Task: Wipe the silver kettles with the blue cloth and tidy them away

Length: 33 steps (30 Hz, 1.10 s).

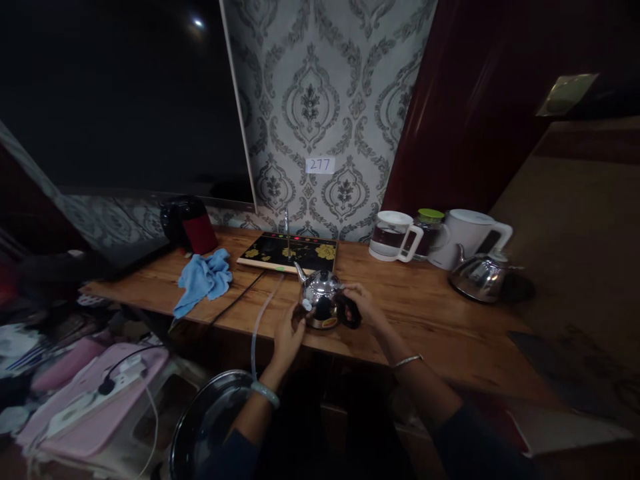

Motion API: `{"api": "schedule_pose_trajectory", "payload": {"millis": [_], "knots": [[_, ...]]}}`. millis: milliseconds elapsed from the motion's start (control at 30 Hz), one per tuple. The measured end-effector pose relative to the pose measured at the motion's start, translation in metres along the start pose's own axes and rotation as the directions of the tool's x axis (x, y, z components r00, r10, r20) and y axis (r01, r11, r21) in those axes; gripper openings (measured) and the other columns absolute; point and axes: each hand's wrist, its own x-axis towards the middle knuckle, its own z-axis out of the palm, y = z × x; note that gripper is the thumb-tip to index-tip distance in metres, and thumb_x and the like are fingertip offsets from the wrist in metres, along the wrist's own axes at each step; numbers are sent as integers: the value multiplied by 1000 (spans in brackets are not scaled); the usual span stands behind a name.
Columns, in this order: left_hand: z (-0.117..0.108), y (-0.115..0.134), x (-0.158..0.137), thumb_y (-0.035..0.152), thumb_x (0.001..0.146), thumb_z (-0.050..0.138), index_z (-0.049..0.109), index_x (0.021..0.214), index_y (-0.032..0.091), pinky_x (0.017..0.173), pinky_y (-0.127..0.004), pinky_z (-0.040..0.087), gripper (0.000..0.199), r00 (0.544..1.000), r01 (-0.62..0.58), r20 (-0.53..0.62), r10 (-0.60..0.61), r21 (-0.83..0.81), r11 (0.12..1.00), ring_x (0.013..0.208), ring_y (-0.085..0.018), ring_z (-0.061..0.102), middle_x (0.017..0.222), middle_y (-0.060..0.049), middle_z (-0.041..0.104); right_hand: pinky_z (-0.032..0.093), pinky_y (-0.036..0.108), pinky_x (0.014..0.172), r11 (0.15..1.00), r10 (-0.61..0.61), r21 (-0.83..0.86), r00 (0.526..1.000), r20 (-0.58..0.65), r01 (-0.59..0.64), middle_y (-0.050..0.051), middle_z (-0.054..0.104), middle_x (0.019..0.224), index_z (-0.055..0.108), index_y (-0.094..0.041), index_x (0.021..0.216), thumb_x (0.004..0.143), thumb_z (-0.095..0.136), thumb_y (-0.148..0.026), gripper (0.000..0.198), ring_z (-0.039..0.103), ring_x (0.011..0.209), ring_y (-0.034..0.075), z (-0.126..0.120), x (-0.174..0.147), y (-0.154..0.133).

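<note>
A small shiny steel kettle (321, 300) with a thin spout pointing up and left is between my hands at the table's front edge. My right hand (361, 303) is closed round the dark handle on its right side, fingers partly hidden. My left hand (289, 335) is against the kettle's lower left side, fingers bent and partly hidden by dark shapes there. Just behind the kettle lies a black tea stove (290, 252) with gold flowers and a thin upright metal tap (287, 230).
A blue cloth (204, 280) and a black-red appliance (193, 227) are left on the wooden table (430, 333). Glass jug (393, 237), white pitcher (465, 233) and second steel kettle (480, 277) stand right. A clear tube (257, 327) runs down to a basin (180, 417). A power strip (95, 403) lies left.
</note>
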Motion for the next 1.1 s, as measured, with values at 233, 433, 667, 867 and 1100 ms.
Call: {"api": "schedule_pose_trajectory", "payload": {"millis": [233,433,667,867,1100], "knots": [[-2,6,2,36,89,58,62,128,19,106,-49,50,43,1000,-2,17,1,14,1000,120,-28,65,126,-13,70,34,19,31,995,4,-100,1000,13,-3,-4,63,55,52,-23,89,75,65,-68,48,46,34,9,8,-1,-13],[-2,7,1,33,88,58,63,128,19,107,-49,49,43,1000,14,-6,-13,25,1000,120,-28,65,126,-12,70,31,18,32,997,-74,-28,997,-2,74,-5,64,56,54,-22,90,63,74,-61,52,43,35,7,11,-4,-5],[0,9,1,29,88,57,61,130,19,107,-48,50,43,1000,18,-5,-18,-2,1000,119,-26,65,126,-12,70,28,18,32,995,-101,1,994,-33,101,-6,65,58,55,-22,96,60,76,-64,59,41,34,6,10,-3,5],[-2,11,2,27,87,57,62,128,20,108,-50,49,42,1000,8,-4,-8,16,1000,120,-27,64,126,-12,70,29,18,34,993,-114,4,993,13,114,-12,55,48,53,-22,100,61,77,-62,61,40,34,7,8,-4,9],[-3,11,3,29,87,57,62,128,19,109,-49,49,42,999,32,12,-31,-15,999,121,-27,65,126,-12,70,24,18,33,990,-132,36,990,-50,134,-14,48,43,54,-22,99,58,75,-67,64,35,31,6,14,-4,15]]}}
